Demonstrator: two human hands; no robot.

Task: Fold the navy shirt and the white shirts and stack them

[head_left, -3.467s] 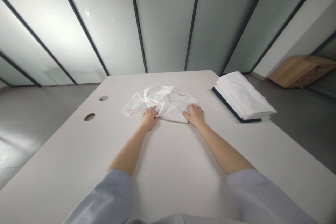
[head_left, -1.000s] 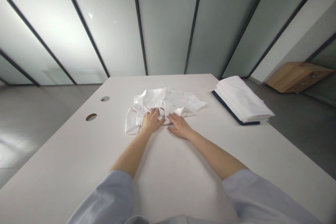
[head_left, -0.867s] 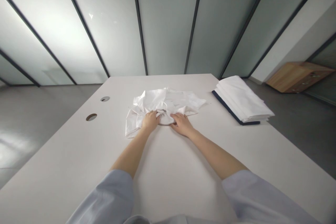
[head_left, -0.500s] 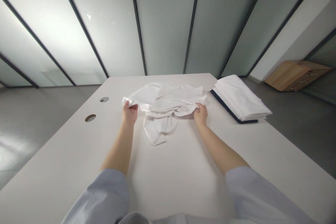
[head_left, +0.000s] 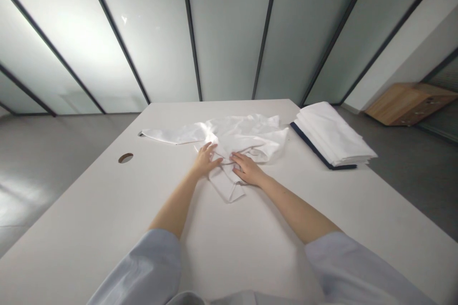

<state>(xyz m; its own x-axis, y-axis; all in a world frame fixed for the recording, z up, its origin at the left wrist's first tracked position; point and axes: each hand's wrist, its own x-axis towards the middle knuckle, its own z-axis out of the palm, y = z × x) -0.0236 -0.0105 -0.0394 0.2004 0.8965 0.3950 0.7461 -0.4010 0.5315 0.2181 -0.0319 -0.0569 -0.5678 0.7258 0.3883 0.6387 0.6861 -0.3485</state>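
A crumpled white shirt (head_left: 246, 131) lies on the white table (head_left: 250, 243), one long sleeve stretched out to the left and another part folded toward me. My left hand (head_left: 206, 159) rests on its near edge, fingers spread over the cloth. Close beside it on the right, my right hand (head_left: 247, 169) lies on the same garment, palm down and fingers apart. Neither hand is closed round the fabric. Part of the near fold is hidden beneath the hands.
To the right, a stack of folded white cloth (head_left: 332, 133) sits on a dark navy piece (head_left: 322, 155). Two round holes are at the table's left side, the nearer one (head_left: 126, 157) uncovered. A wooden cabinet (head_left: 404, 105) and frosted glass panels (head_left: 229, 33) stand beyond.
Both hands have let go of the shirt's sides and come together at its middle, near edge. The left part, bunched in my left hand before, now lies stretched out leftward.
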